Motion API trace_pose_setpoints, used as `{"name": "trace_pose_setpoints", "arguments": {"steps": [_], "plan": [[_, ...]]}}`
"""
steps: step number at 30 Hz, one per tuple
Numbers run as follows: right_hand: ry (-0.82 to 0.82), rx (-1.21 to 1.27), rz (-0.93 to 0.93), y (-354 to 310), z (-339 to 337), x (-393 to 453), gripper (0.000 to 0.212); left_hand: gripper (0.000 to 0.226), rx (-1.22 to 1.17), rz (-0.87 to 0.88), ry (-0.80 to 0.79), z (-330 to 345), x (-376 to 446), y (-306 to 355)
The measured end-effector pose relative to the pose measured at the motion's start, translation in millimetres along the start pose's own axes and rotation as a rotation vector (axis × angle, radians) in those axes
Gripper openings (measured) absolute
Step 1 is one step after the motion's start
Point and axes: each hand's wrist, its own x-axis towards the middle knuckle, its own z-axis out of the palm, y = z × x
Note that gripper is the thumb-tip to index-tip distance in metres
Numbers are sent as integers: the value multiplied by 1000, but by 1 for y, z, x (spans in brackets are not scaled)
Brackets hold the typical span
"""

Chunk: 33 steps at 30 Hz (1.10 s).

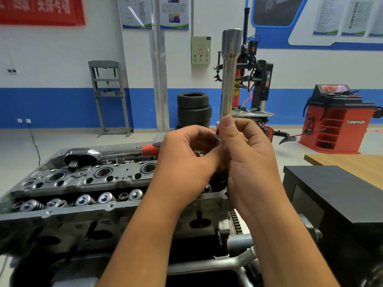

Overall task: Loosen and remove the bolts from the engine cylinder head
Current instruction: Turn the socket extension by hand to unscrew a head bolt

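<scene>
Right hand point(246, 162): centre of the frame, fingers curled, thumb and fingers pinching the lower end of a long extension bar point(229, 79); thumb tip pressed against the shaft just above a short socket-like collar.
Left hand point(186, 162): just left of the right hand and touching it, fingers curled inward toward the bar's lower end; exact contact hidden behind the knuckles, so grip cannot be told for sure.
Extension bar: upright, nearly vertical, rising from the hands to the upper centre of the frame; wider cylindrical end on top, slim shaft below.
Cylinder head point(87, 183): lower left and centre, below and behind the hands; round bores along the top face, a row of valve springs point(85, 200) along the near edge.
Bolts: none clearly made out; area right under the hands hidden.
Ratchet wrench point(107, 153): lying flat across the far edge of the cylinder head, chrome head to the left, red-and-black handle running right behind the left hand.
Black box point(335, 193): right of the frame, beside the engine.
Bench point(348, 162): wooden top, right edge, behind the black box.
Background: stacked tyres point(193, 109) at centre, tyre changer point(256, 83) behind the bar, red wheel balancer point(335, 119) on the right, grey press frame point(109, 98) on the left against a white and blue wall.
</scene>
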Motion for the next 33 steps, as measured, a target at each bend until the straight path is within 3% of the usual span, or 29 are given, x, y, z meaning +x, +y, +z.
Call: {"name": "trace_pose_setpoints", "arguments": {"steps": [4, 12, 18, 22, 26, 29, 33], "plan": [[-11, 5, 33, 0, -1, 0, 35, 14, -115, -33, -77, -1, -2, 5], [8, 13, 1, 0, 1, 0, 30, 10, -23, -10, 7, 0, 0, 1], [19, 50, 50, -3, 0, -1, 30, 19, -113, -53, -135, -1, -3, 7], [7, 22, 20, -3, 1, -2, 30, 15, -58, -40, -65, -1, -3, 7], [-16, -26, 3, 0, -1, -2, 14, 19, -21, 0, -51, -2, -3, 4], [-18, -14, 24, -2, 1, -3, 22, 21, -44, -9, -105, -1, -3, 8], [11, -5, 35, -2, 2, -1, 24, 24, -89, -56, -61, 2, -2, 8]]}}
